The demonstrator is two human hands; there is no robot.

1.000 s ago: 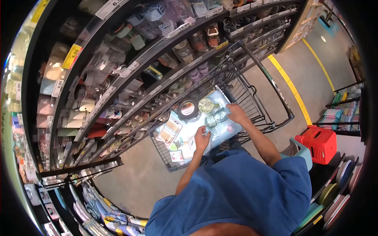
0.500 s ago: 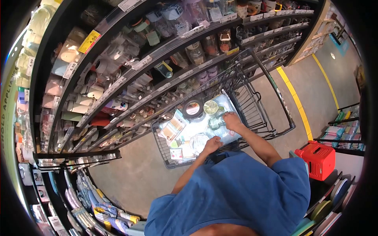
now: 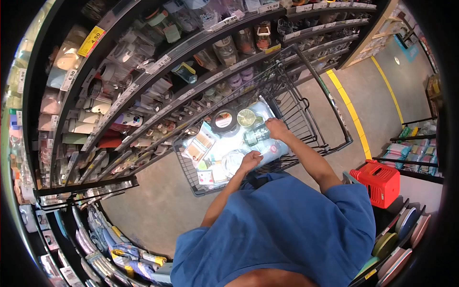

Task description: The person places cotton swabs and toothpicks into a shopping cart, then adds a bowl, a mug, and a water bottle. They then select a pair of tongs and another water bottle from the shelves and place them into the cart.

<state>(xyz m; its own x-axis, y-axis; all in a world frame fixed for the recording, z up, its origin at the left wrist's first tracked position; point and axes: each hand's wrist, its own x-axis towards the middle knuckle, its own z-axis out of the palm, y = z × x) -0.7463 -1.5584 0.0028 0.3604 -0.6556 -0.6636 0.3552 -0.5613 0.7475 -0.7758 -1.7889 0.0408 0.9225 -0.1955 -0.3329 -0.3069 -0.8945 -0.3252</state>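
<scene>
A black shopping cart (image 3: 203,192) stands in front of me, with several packaged goods inside. My right hand (image 3: 276,128) is closed at the end of a green-tinted clear container (image 3: 256,136) lying on its side. My left hand (image 3: 251,161) is over the near side of the cart, its fingers loosely bent and apart with nothing visible in them. Beside it sits a round clear plastic item (image 3: 233,164). A dark-lidded round tub (image 3: 224,120) and a green-topped round container (image 3: 246,117) lie farther in. A pale blue plastic pack (image 3: 271,152) is under my right forearm.
Shelves of cups and bottles (image 3: 224,50) with price tags curve along the cart's far side. A red basket (image 3: 380,184) is at my right. Folded textiles (image 3: 119,244) lie lower left, and plates (image 3: 406,222) stand in a rack lower right. Yellow floor lines (image 3: 348,107) run beyond the cart.
The view has shifted, so the cart and shelves appear higher and farther left. My right hand stays at the green-tinted container. The fingers of my left hand have loosened slightly.
</scene>
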